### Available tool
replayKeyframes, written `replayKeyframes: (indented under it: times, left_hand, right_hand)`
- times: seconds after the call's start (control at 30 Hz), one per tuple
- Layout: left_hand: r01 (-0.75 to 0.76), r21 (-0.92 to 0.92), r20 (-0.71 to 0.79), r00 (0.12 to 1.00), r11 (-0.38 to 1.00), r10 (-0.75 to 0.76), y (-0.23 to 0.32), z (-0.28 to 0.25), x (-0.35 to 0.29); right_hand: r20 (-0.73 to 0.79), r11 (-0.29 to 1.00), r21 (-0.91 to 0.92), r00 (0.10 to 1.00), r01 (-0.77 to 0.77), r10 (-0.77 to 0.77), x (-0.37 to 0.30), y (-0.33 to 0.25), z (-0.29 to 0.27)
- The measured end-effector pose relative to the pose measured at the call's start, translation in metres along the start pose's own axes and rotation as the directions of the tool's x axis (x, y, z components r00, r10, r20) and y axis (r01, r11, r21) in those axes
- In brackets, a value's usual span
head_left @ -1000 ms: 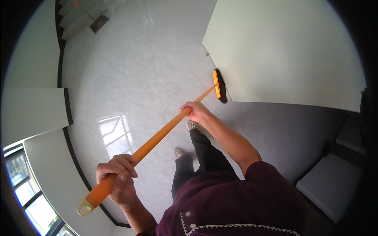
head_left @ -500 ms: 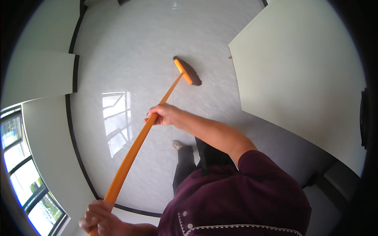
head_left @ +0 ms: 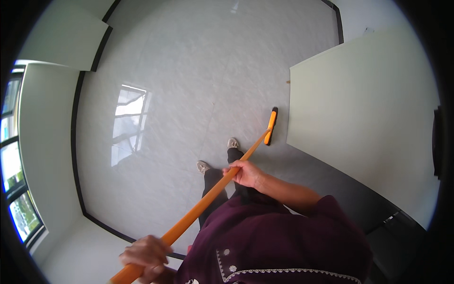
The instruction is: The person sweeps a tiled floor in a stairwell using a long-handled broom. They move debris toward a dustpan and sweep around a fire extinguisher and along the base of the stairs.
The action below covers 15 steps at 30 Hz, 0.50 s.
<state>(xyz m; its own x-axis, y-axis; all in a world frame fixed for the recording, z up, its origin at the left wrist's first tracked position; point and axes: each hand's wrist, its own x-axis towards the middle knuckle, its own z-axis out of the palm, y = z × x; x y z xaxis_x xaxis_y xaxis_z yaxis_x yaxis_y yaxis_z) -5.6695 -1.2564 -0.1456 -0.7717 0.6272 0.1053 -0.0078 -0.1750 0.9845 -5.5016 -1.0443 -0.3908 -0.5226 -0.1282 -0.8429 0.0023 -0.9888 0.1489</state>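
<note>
A broom with a long orange handle [head_left: 195, 214] runs from the lower left up to the right across my body. My left hand [head_left: 145, 256] is closed round the handle near its upper end. Farther down the handle my right hand [head_left: 245, 173] grips it, fingers wrapped about it. The broom head [head_left: 270, 127], orange with dark bristles, rests on the grey floor close to the white door-like panel on the right. Both my shoes [head_left: 203, 166] show on the floor, left of the broom head.
A large white panel [head_left: 359, 99] stands on the right. Dark skirting [head_left: 74, 142] follows the walls round the glossy tiled floor [head_left: 179, 80]. Windows [head_left: 16, 165] are at the left, and their light reflects on the tiles. Something dark lies in the lower right corner.
The broom head has swung right and nearer to me, close to the panel. My right hand has moved right and down with the handle. Both feet now show.
</note>
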Motion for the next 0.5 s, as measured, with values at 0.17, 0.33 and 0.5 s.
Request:
replayKeyframes:
  times: [0.17, 0.33, 0.5]
  left_hand:
    - [-0.041, 0.029, 0.33, 0.944, 0.999, 0.029, 0.021, 0.03, 0.038]
    - [-0.314, -0.114, 0.479, 0.814, 0.942, 0.329, 0.049, -0.015, 0.033]
    - [-0.429, -0.21, 0.39, 0.787, 0.878, 0.478, 0.093, -0.053, 0.006]
  right_hand:
    - [0.189, 1.0, 0.031, 0.982, -0.006, 0.0, 0.05, 0.024, -0.011]
    - [0.383, 0.996, -0.086, 0.922, -0.031, 0.061, 0.051, 0.05, 0.078]
    - [0.346, 0.978, -0.203, 0.932, -0.037, 0.107, 0.005, 0.047, 0.132]
